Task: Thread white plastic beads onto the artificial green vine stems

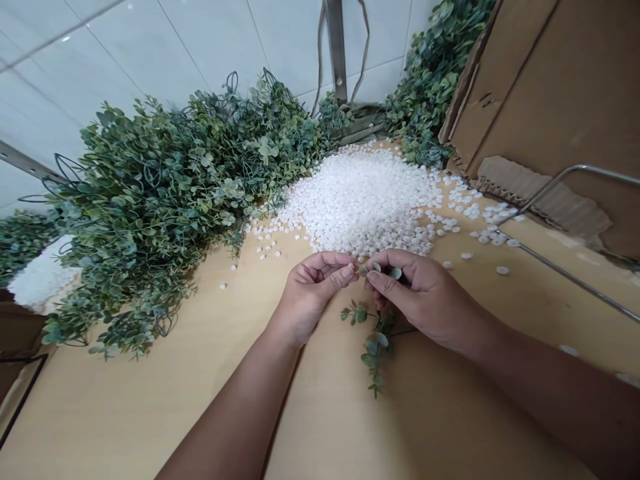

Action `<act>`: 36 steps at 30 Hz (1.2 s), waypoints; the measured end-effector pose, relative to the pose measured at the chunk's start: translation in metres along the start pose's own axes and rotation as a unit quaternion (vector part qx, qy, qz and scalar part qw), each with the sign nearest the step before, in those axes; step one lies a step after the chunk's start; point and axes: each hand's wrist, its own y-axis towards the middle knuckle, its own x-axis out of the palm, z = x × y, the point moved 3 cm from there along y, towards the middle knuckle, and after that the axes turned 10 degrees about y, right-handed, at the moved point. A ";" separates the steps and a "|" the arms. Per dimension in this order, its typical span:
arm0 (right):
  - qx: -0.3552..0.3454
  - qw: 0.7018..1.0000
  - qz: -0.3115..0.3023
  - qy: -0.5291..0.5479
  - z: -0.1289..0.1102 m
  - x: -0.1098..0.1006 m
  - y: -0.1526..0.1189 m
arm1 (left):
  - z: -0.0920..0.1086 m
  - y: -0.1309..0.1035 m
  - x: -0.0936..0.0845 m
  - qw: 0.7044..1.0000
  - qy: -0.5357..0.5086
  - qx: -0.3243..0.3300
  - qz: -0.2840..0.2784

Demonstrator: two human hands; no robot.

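Fingers of my right hand (425, 293) are closed round an artificial eucalyptus sprig (372, 360), whose small round green leaves hang below the palm and show between the fingers. Facing it, my left hand (313, 290) is pinched, thumb against fingertips, close to the sprig's upper end. Whatever lies in that pinch is too small to make out. Just beyond both hands spreads a heap of small white plastic ring-like pieces (365, 200). Both hands are over the bare wooden tabletop (215, 393).
A large pile of artificial greenery (175, 180) lies at the left and back, with more foliage (435, 73) at the back right. A cardboard box (565, 87) and a bent metal rod (575, 267) stand at the right. Another white heap (43, 277) is at far left.
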 end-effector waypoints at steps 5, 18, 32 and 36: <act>-0.039 0.998 0.035 -0.039 -0.006 -0.003 -0.001 | -0.001 0.001 0.001 1.000 0.009 0.000 -0.008; -0.057 0.992 0.063 -0.095 -0.008 -0.001 -0.003 | -0.003 0.001 0.002 1.000 0.007 -0.019 -0.009; -0.104 0.984 0.073 -0.121 -0.011 -0.002 -0.006 | -0.003 0.002 0.003 1.000 0.003 -0.023 0.005; -0.107 0.983 0.084 -0.125 -0.012 -0.001 -0.004 | -0.002 0.002 0.004 1.000 0.004 -0.022 0.009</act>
